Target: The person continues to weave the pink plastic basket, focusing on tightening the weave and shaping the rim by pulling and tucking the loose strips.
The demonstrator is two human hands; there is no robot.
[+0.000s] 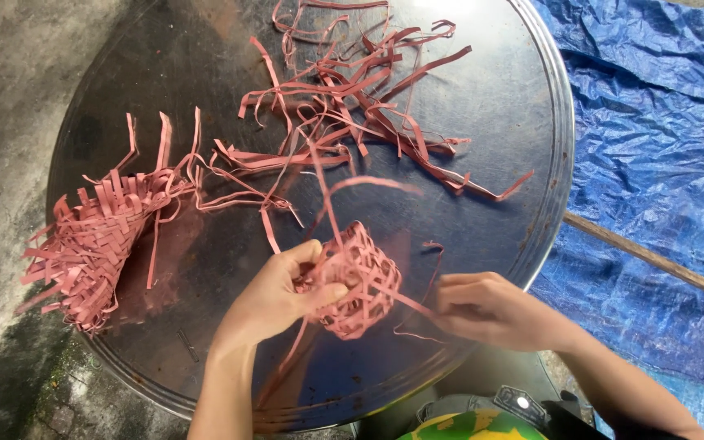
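In the head view, a small woven pouch (358, 281) of pink strips is being held just below the middle of a round metal tray (523, 106). It is being gripped by the left hand (275, 295), thumb pressed against its near side and fingers curled behind it. A loose strip end (413, 305) trailing from the pouch at four o'clock is being pinched and drawn out by the right hand (486, 308), whose fingers are closed on it. Several ends are left sticking out unwoven, so the pouch is judged partly done, with tucking and tightening remaining. At nine o'clock on the tray, a heap of woven pieces (95, 240) is lying, seemingly completed apart from untrimmed ends. At twelve o'clock, a tangle of loose pink strips (352, 90) is waiting unused. A crumpled blue tarpaulin (653, 163) is spread at three o'clock, crossed by a thin stick (653, 259). No packages, labels or signs are being shown.
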